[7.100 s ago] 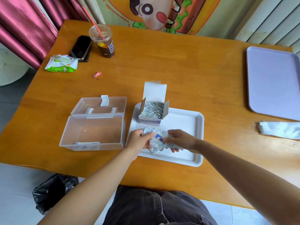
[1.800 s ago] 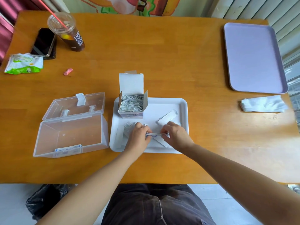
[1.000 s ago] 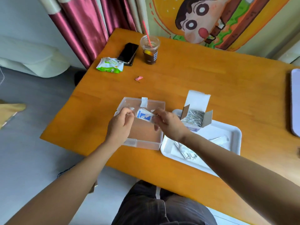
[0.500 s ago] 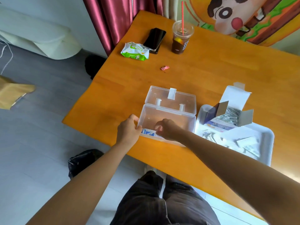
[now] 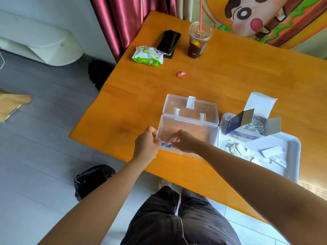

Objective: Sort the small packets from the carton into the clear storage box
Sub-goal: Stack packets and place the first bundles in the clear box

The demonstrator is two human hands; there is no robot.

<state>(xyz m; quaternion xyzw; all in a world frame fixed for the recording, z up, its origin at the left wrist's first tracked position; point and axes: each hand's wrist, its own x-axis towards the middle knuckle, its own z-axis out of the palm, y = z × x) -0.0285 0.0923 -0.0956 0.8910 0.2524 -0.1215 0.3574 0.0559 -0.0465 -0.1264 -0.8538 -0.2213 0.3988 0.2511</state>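
One orange wooden table [image 5: 230, 82] bore everything. On its right part lay a white tray [image 5: 293, 156], and just left of it stood the clear storage box [image 5: 208, 137], lid thrown back. The opened carton [image 5: 246, 137] sat at the tray's far left corner. The left hand [image 5: 146, 145] gripped the box's near left corner, fingers curled on the wall. The right hand [image 5: 185, 142] reached inside, fingers bent, seemingly pinching blue-and-white packets [image 5: 166, 145] against the front wall. Loose packets [image 5: 235, 149] lay scattered on the tray.
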